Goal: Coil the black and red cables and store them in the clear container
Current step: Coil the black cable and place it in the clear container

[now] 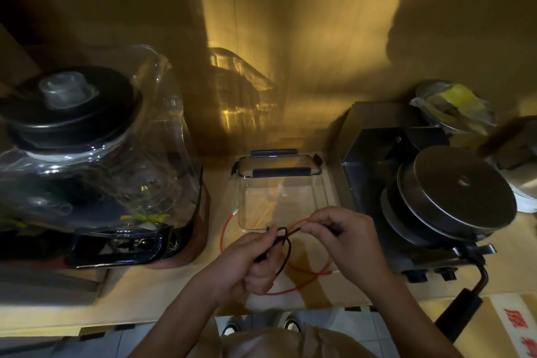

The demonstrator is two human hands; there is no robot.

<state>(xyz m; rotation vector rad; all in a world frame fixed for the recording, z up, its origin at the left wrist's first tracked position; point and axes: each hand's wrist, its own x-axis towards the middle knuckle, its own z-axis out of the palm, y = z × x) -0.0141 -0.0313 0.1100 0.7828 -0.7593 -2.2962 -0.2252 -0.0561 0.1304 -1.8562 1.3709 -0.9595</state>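
Left hand (pixel 247 263): I see its grip curled round the looped black cable (pixel 286 244).
Right hand (pixel 340 237): pinches the same cable's end.
Red cable (pixel 302 272): loose on counter (pixel 162 285), beside clear container (pixel 279 197).

Container (pixel 279 197) between blender (pixel 96 160) and machine (pixel 436 197)

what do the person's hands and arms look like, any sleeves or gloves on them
Both hands are bare: no gloves, and no rings or watch that I can make out on the left hand or right hand. The forearms are uncovered too; no sleeves reach into view.
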